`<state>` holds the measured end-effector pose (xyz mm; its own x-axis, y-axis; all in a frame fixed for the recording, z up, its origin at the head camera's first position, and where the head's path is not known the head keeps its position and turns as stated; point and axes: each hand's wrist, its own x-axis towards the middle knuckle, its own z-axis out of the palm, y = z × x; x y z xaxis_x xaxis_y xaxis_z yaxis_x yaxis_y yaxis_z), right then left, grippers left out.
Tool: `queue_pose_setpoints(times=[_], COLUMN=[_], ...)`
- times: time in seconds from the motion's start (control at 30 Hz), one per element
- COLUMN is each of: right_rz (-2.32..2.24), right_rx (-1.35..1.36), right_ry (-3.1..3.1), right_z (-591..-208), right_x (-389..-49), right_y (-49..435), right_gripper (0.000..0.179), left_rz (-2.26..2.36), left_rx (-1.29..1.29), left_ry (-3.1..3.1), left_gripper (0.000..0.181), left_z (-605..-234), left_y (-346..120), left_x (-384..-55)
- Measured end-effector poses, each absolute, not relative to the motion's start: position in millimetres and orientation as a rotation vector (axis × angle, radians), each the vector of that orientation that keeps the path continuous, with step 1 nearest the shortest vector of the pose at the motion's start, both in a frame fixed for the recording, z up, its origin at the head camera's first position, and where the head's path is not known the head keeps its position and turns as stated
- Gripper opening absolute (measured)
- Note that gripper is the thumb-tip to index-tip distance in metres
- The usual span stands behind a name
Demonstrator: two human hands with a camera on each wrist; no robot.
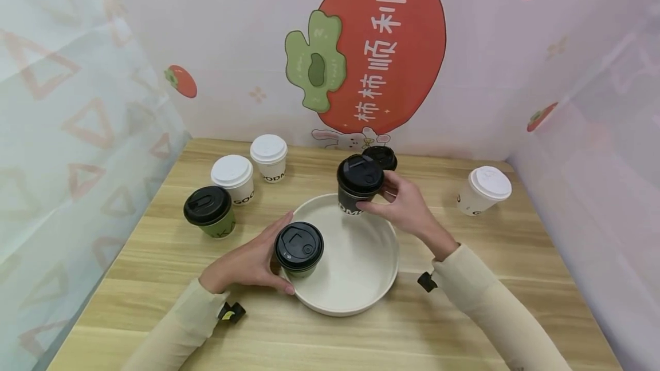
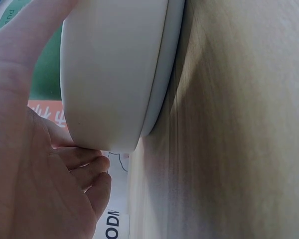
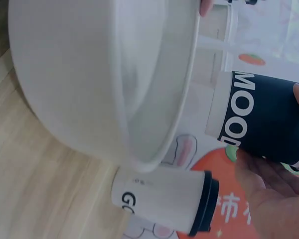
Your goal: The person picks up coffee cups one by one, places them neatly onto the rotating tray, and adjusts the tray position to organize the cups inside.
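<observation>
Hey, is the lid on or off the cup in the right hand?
On: the head view shows a black lid covering the cup in the right hand.

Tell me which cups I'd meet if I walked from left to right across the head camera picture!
Green cup with a black lid, nearer white cup, farther white cup, second green cup, dark cup, last white cup.

On the light wood-grained worktop (image 1: 361, 343) stand a green paper cup with black lid (image 1: 208, 211) and two white-lidded white paper cups (image 1: 234, 179) leftward, a black-lidded white paper cup (image 1: 382, 157) at back, another white-lidded cup (image 1: 483, 190) rightward, before a pale persimmon-printed backdrop (image 1: 237, 33)
</observation>
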<state>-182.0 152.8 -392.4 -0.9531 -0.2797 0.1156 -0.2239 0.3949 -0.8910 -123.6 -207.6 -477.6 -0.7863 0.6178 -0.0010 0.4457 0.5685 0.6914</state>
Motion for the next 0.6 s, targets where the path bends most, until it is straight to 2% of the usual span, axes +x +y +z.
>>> queue_pose_setpoints(times=[0.6], right_rz=[-1.357], right_rx=[-0.81], right_ry=[2.323], right_z=[-412], right_x=[-208], right_y=[104], right_gripper=[0.064], left_rz=[1.017], left_rx=[0.902], left_ry=[2.554], left_gripper=[0.153], left_z=[-475], left_y=[-205], left_x=[-125])
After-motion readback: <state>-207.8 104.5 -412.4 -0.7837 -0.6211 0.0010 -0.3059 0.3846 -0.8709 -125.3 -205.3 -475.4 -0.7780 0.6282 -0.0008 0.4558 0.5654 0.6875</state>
